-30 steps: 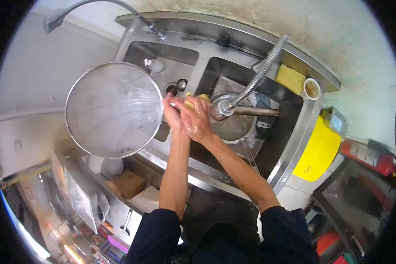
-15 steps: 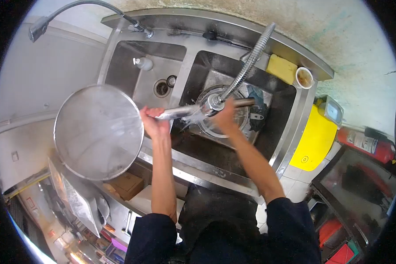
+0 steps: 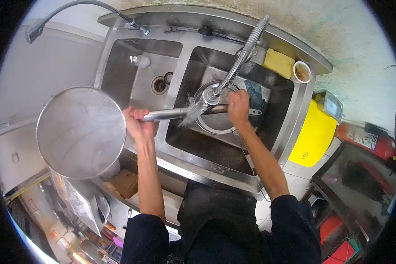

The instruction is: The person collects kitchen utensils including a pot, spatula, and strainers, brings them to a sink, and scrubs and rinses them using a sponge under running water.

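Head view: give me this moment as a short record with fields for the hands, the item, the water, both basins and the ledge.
Item: round mesh strainer
Left hand: grips the handle near the mesh
Right hand: closed around the handle's far part
Water: spraying from the tap head
Left basin: pump bottle
Right basin: dark cloth
Ledge: yellow sponge, white cup

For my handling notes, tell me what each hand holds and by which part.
Both hold the strainer by its metal handle: the left hand near the mesh, the right hand toward the far end.
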### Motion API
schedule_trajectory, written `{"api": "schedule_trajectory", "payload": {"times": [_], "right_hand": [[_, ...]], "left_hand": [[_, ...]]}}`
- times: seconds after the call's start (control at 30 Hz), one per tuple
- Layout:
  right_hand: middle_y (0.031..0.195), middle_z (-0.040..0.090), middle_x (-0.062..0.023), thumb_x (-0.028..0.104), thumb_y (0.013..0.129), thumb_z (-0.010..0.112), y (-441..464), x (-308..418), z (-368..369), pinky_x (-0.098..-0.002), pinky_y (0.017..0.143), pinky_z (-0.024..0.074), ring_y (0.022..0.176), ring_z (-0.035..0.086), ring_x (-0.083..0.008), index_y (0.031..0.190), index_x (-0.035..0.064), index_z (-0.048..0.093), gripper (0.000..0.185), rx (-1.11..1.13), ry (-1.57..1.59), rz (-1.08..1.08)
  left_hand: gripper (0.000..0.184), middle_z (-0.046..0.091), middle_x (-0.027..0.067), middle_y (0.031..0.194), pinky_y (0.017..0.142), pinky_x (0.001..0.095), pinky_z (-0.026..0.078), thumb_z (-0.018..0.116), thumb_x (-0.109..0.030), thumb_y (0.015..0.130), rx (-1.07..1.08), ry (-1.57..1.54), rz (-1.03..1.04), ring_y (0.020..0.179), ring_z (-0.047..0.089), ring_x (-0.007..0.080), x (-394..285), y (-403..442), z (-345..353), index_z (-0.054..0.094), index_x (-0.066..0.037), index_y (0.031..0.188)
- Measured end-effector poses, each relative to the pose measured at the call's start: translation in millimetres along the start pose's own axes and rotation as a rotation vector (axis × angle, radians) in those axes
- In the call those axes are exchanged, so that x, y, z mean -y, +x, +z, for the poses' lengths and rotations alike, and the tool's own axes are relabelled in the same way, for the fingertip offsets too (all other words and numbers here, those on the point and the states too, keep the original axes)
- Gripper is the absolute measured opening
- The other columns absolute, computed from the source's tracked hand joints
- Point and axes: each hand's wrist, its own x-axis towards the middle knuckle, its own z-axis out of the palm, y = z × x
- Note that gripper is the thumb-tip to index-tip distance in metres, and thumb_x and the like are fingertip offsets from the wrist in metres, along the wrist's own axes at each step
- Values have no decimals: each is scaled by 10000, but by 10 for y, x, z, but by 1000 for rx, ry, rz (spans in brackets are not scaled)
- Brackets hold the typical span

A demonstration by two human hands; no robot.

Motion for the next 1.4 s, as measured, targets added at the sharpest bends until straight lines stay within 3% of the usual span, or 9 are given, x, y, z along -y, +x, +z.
{"api": "schedule_trajectory", "payload": {"times": [0.17, 0.27, 0.53, 0.7, 0.77, 0.93, 1.07, 1.2, 1.4], "right_hand": [[898, 552, -163, 356, 789, 599, -86, 1000, 370, -438, 798, 428, 895, 523, -344, 908, 46, 525, 340, 59, 313, 233], [917, 613, -179, 517, 751, 599, 63, 965, -151, -445, 743, 464, 883, 588, -344, 1009, 85, 539, 507, 346, -21, -131], [857, 633, -183, 279, 760, 617, 80, 639, -831, -470, 617, 482, 685, 634, -353, 1000, 52, 539, 339, 724, -204, -33], [1056, 563, -263, 116, 716, 584, 194, 905, -361, -479, 844, 431, 1013, 547, -374, 1069, -42, 516, 393, 567, -42, -292], [1147, 519, -274, 113, 728, 577, 179, 907, -397, -453, 938, 376, 1142, 446, -390, 1111, -28, 529, 410, 449, 71, -389], [1055, 595, -212, 208, 720, 644, 143, 915, -434, -429, 874, 412, 1008, 558, -361, 1054, 0, 583, 398, 647, 882, 521], [949, 616, -170, 244, 719, 656, 293, 1013, -208, -386, 814, 438, 923, 578, -323, 1006, 20, 602, 368, 507, 329, 253], [1139, 479, -291, 350, 746, 646, 178, 990, 42, -496, 851, 385, 1015, 493, -435, 1127, -45, 485, 572, 249, 517, 319], [941, 561, -312, 382, 758, 653, -308, 1162, -873, -494, 786, 435, 889, 556, -453, 1142, -70, 441, 630, 825, 257, 521]], "left_hand": [[264, 254, -32, 504, 503, 306, 342, 508, -81, 779, 43, 26, -94, 446, 255, 100, 595, -160, -5, 321, -146, 604], [278, 282, -31, 505, 507, 305, 358, 535, -109, 812, 89, -69, -191, 457, 296, 102, 708, -90, -114, 343, -141, 612], [262, 551, 70, 801, 769, 359, 447, 545, -296, 894, 227, -40, -324, 779, 532, 171, 1257, -501, 89, 479, -97, 737], [316, 574, 119, 1123, 908, 408, 419, 472, -364, 921, 157, 43, -474, 1003, 553, 230, 1390, -595, 54, 520, -68, 823], [482, 566, 132, 1156, 914, 392, 434, 381, -424, 939, 396, -51, -526, 1040, 548, 256, 1299, -503, 17, 481, -41, 1214], [403, 505, 166, 1241, 914, 374, 415, 408, -400, 940, 467, 97, -319, 1035, 530, 211, 1303, -384, -17, 546, -26, 878], [380, 560, 126, 1155, 891, 337, 429, 404, -320, 947, 413, 221, -181, 982, 559, 195, 1416, -598, -105, 518, -11, 1134], [399, 578, 111, 1099, 878, 320, 437, 389, -291, 940, 360, 4, -385, 968, 562, 206, 1378, -555, -102, 490, -9, 1204], [374, 615, 94, 925, 748, 304, 474, 483, -321, 909, 238, 230, -253, 819, 596, 185, 1300, -257, -88, 588, 27, 1001]]}}
